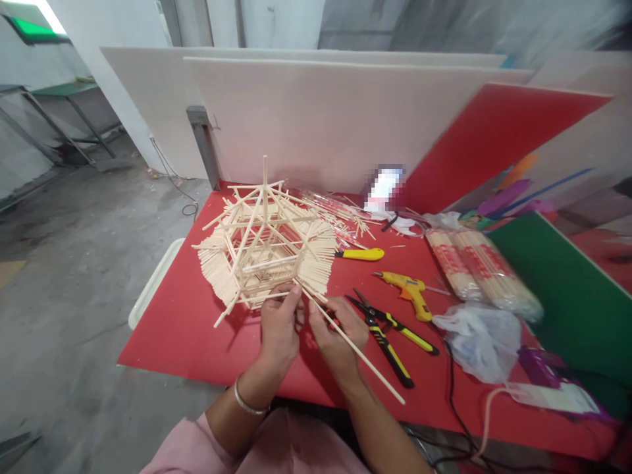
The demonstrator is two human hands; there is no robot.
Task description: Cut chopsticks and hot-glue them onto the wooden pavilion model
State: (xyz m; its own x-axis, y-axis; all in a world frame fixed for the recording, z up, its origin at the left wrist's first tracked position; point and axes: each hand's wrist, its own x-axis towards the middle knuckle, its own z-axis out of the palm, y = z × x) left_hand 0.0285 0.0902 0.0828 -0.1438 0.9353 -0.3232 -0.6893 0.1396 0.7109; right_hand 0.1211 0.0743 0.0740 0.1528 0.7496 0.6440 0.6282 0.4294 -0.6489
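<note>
Red table point(178, 336): white boards point(316, 118) stood behind it; grey floor point(99, 263) spread left of it, bearing a green-topped table point(64, 89).

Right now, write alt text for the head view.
A person's right hand holds a long, pale wooden stick whose far end reaches an openwork wooden frame beside the left hand. A yellow glue gun and black-and-yellow pliers lie to the right on a red tabletop.

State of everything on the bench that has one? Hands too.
Left hand: at the frame's near edge, grip partly hidden
Right hand: closed on long stick
Long stick: held slantwise
Stick frame: standing, open lattice
Pliers: lying, handles spread
Glue gun: lying down, heat unknown
Yellow-handled tool: lying, partly hidden
Stick packs: wrapped in clear plastic
Plastic bag: crumpled
</note>
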